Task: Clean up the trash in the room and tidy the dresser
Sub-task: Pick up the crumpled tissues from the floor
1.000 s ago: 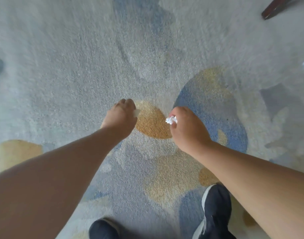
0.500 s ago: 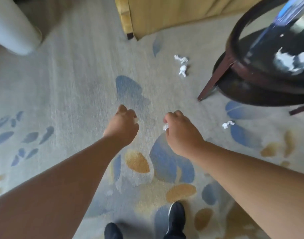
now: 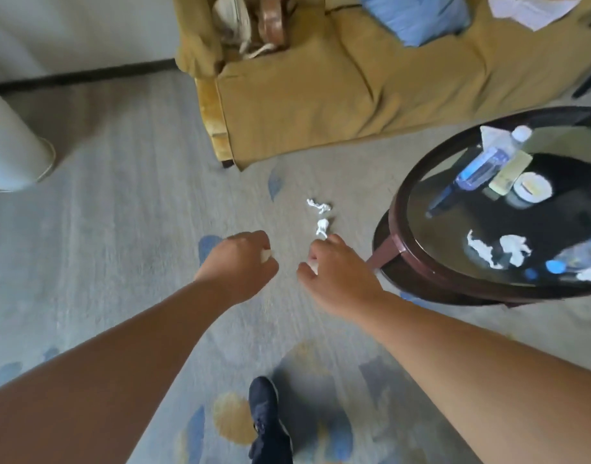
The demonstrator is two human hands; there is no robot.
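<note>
L hand (image 3: 239, 262): fingers curled shut on a small pale scrap (image 3: 266, 254), only an edge showing betw thumb & index. R hand (image 3: 337, 272): fingers loosely curled, bit of white paper (image 3: 312, 266) peeking at the thumb side; looks clamped on it, but can't tell how much is inside.

Nearest loose trash: two crumpled tissue wads on the carpet (image 3: 120, 229). Lower wad (image 3: 322, 226) sits just beyond R fingertips, appearing almost touching in view; upper wad (image 3: 318, 205) a little further on, toward the sofa (image 3: 337, 85). Both well clear of L hand.

Step in hand, my read: collect the floor wads w/ R hand. To do well: keep the held paper pinned w/ the ring & little fingers, free thumb + index, pinch lower wad first, then upper. Light stuff, so pinch from above, don't sweep.

Further out: round glass-top table (image 3: 396, 209) to the R, more white wads (image 3: 515, 247) & bottles (image 3: 488, 159) on it. Pale cylindrical bin (image 3: 13, 152) far L, likely drop point.
</note>
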